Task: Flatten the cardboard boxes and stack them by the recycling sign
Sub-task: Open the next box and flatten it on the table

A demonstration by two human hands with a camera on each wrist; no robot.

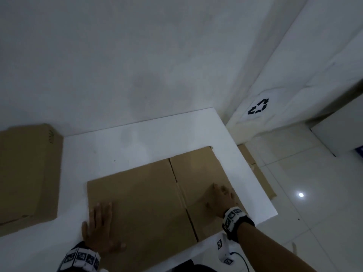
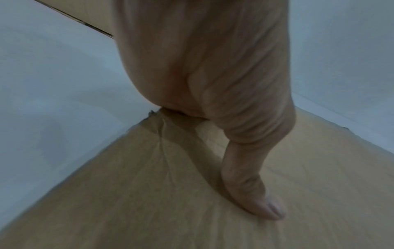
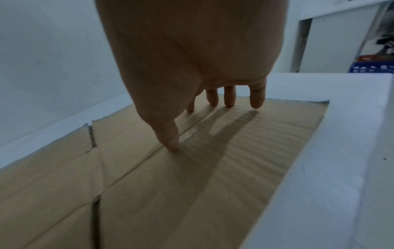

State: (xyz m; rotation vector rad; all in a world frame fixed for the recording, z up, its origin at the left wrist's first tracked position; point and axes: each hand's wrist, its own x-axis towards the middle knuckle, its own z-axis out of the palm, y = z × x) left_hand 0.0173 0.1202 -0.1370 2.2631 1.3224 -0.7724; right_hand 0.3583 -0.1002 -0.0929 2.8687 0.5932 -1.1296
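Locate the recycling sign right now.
Head view, right side: the recycling sign is on the white wall past the table's far right corner, above flat cardboard on the floor.

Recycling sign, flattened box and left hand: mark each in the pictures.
recycling sign (image 1: 258, 107), head view, centre of the black arrows.
flattened box (image 1: 145, 195), head view, bare left panel.
left hand (image 1: 100, 226), head view, back of the hand.

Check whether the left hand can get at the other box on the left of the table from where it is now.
Probably yes: the left hand lies flat on the flattened cardboard, holding nothing, and only bare table lies between it and the other box.
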